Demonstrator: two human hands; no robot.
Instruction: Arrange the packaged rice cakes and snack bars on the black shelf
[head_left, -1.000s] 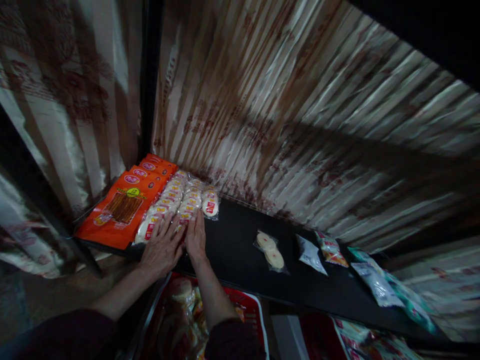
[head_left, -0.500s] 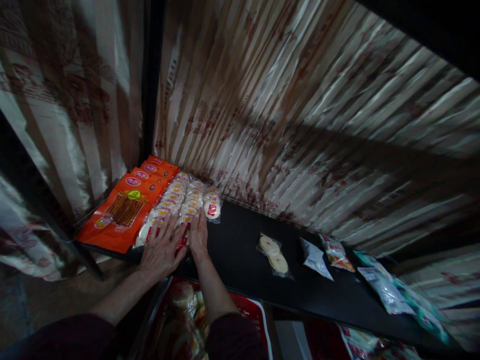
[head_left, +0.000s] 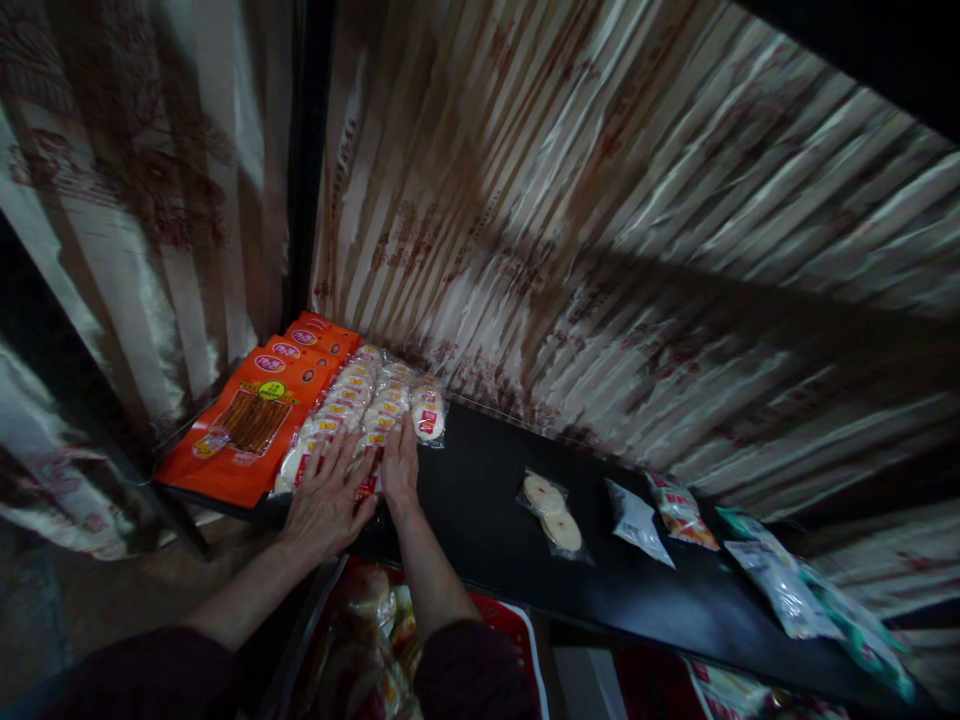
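On the left part of a black shelf (head_left: 480,500), rows of clear-wrapped white round cakes (head_left: 350,390) overlap one another. My left hand (head_left: 322,500) lies on the front of these rows, fingers spread. Against the right side of the second row rests my right hand (head_left: 401,465), its fingers stretched out and holding nothing. A shorter row of the same cakes (head_left: 429,415) sits just beyond its fingertips. Left of the cakes, orange packets (head_left: 247,420) with a picture of brown sticks overlap in a row.
Further right on the shelf lie a packet of two pale rounds (head_left: 553,513), a silvery packet (head_left: 637,522), a red-white packet (head_left: 681,512) and green-white packets (head_left: 780,585). Below stands a red crate (head_left: 531,640) of packets. Pleated printed sheeting (head_left: 525,200) hangs behind.
The view has shifted slightly, so the shelf items appear a little further right. Both hands stay at the cake rows, almost unchanged.
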